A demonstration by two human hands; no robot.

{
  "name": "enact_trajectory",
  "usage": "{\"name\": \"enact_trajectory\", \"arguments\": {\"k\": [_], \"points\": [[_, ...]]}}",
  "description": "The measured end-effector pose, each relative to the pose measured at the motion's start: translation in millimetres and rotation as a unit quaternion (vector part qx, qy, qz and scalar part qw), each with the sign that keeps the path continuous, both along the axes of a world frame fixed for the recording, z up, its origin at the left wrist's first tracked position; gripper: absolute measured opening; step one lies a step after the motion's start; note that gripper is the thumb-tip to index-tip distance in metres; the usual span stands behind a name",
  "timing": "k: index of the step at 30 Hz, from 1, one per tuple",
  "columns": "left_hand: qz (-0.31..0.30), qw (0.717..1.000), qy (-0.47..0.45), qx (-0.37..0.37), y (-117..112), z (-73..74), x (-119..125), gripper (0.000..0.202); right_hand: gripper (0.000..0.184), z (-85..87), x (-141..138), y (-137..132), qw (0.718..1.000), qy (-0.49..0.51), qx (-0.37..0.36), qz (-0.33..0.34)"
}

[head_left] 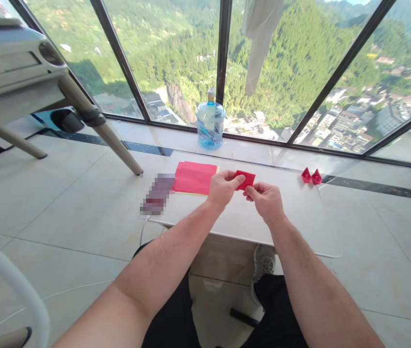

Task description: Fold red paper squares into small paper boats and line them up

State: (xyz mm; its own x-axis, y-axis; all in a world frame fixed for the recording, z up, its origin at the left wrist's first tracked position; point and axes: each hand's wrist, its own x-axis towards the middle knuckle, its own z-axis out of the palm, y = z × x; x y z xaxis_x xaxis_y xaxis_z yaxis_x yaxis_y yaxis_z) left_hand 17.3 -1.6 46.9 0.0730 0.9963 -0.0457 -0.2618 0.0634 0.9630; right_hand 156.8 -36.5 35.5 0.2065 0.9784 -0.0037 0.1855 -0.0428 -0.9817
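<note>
Both hands hold one small folded piece of red paper (248,178) above the middle of a low white table (281,217). My left hand (223,187) pinches its left side, thumb on top. At its lower right edge, my right hand (265,197) grips it between thumb and fingers. The fingertips beneath the paper are hidden. Left of my left hand lies a stack of red paper sheets (195,177), with a yellowish edge showing under it. Two folded red paper shapes with pointed tips (311,176) stand side by side at the table's far right.
A blurred-out flat object (157,194) with a white cable (143,226) lies at the table's left end. Behind the table, a blue water jug (210,123) stands by the windows. A machine on legs (13,63) is at the left, and a curved white tube (17,280) at lower left.
</note>
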Motion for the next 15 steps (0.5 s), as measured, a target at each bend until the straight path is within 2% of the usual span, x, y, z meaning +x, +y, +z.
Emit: {"name": "enact_trajectory", "arguments": {"k": [3,8,15], "points": [[-0.039,0.998,-0.014,-0.036,0.6,0.1,-0.9,0.024,0.030,-1.6,-2.0,0.4,1.000,0.006,-0.002,-0.016],[-0.009,0.999,0.009,-0.035,3.4,-0.9,-2.5,0.016,0.030,-1.4,-4.7,-0.9,1.000,0.004,-0.022,0.019],[-0.052,0.997,-0.040,-0.042,1.3,-1.3,-0.5,0.022,0.029,-2.1,-5.2,-0.7,0.999,0.026,-0.018,0.002]]}}
